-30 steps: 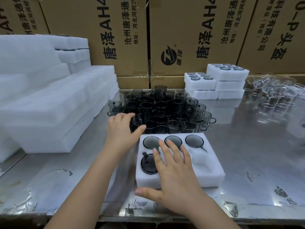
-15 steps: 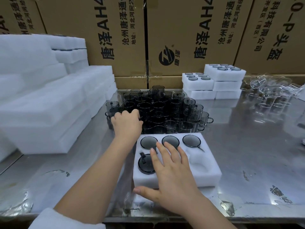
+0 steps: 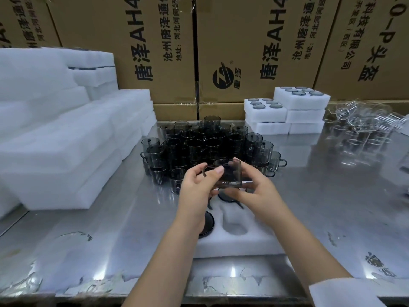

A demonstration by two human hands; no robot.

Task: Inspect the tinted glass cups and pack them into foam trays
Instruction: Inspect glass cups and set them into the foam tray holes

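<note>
Left hand (image 3: 197, 185) and right hand (image 3: 254, 191) together grasp one tinted cup (image 3: 229, 173), raised above the foam tray (image 3: 239, 242) beneath them.

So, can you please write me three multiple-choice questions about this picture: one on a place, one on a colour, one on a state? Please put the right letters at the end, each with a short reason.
1. Where are the clear glass cups?
A. on the floor
B. at the far right of the table
C. inside a cardboard box

2. What colour is the foam tray in front of the person?
A. blue
B. black
C. white

3. What is the state of the tinted cup being inspected?
A. gripped in the air by the left hand and the right hand
B. seated in a tray pocket
C. lying untouched on the table

Answers:
1 B: they glint on the metal near the right edge.
2 C: the foam is plainly white against the grey metal.
3 A: fingers of both hands curl round it, and it is clear of the foam.
</note>
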